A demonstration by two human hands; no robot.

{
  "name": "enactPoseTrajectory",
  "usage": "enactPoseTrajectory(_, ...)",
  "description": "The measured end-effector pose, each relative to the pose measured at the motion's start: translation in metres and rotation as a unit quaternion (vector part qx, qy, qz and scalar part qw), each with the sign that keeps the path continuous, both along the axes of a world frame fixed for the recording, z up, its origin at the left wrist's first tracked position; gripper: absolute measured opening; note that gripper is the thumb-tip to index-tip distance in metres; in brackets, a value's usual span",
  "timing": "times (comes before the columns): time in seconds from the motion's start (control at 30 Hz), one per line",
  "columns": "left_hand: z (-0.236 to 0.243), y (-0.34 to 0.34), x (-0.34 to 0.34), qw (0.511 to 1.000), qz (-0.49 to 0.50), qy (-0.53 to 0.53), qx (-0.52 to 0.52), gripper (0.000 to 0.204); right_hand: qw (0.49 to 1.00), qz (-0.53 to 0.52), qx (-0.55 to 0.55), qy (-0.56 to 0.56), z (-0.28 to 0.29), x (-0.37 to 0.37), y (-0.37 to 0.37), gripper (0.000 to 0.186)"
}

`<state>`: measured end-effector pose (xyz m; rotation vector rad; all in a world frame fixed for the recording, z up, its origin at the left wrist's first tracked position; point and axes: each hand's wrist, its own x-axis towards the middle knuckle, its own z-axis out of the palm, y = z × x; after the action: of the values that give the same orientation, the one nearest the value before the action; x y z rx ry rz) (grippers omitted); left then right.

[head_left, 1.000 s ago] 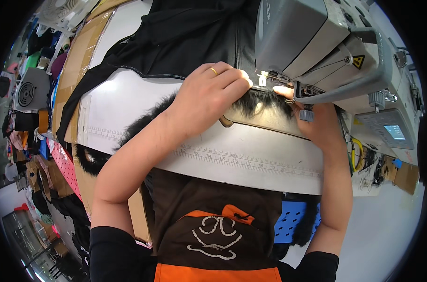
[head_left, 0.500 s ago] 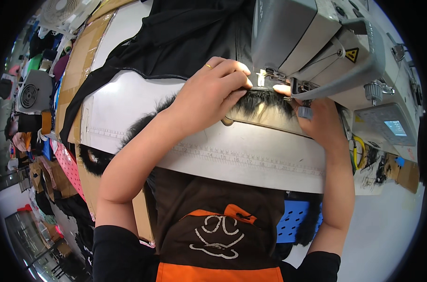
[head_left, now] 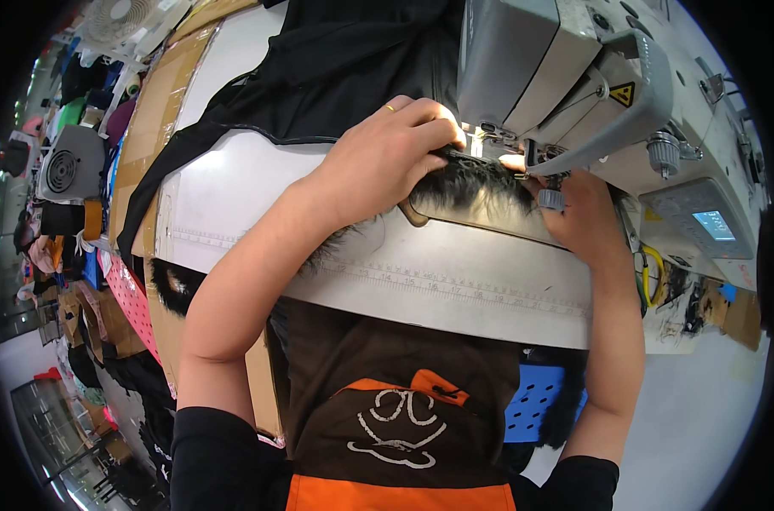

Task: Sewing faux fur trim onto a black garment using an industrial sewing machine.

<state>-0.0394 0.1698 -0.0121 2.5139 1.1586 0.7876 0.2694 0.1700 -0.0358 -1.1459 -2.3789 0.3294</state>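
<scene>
Black cloth (head_left: 344, 81) lies across the white machine bed, its edge running to the needle area of a grey-and-white sewing machine (head_left: 523, 64). A strip of black fur trim (head_left: 476, 183) meets the cloth just in front of the needle. My left hand (head_left: 391, 157) is closed, fingers bent and pinching the trim's edge left of the needle; a ring is on one finger. Close to the presser foot, my right hand (head_left: 579, 213) stretches one finger out over the work. Machine parts hide its other fingers.
A ruler scale (head_left: 455, 285) runs along the front of the bed. The machine's lit control panel (head_left: 712, 226) is at right. Taped cardboard (head_left: 149, 145) borders the bed at left, and a blue perforated bin (head_left: 530, 404) sits below it. Farther left stands a grey fan heater (head_left: 63, 169).
My left hand has shifted slightly right, toward the needle. The fur left of my left forearm has drawn in under the arm. My right hand stays almost where it was.
</scene>
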Motion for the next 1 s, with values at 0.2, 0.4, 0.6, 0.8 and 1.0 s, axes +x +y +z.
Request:
enactPoseTrajectory(0.2,-0.007,-0.014,0.003,0.991,-0.041,0.057,0.111,0.026,0.999,0.016,-0.003,0.044,0.004,-0.002,-0.002,0.011)
enactPoseTrajectory(0.4,-0.008,-0.028,0.013,0.997,0.008,-0.008,0.074,0.020,1.000,0.009,0.022,-0.009,0.009,-0.003,-0.004,0.011)
enactPoseTrajectory(0.6,-0.022,-0.019,0.006,0.995,-0.005,-0.035,0.092,0.014,0.998,0.004,0.057,-0.024,0.007,-0.004,-0.006,0.009)
enactPoseTrajectory(0.8,-0.024,-0.014,-0.002,0.990,-0.039,-0.034,0.134,0.018,0.997,0.015,0.057,-0.051,0.009,0.000,-0.006,0.010)
enactPoseTrajectory(1.0,-0.012,-0.001,-0.001,0.980,-0.104,0.050,0.164,0.024,0.999,-0.010,0.017,-0.041,0.008,0.010,-0.009,0.019)
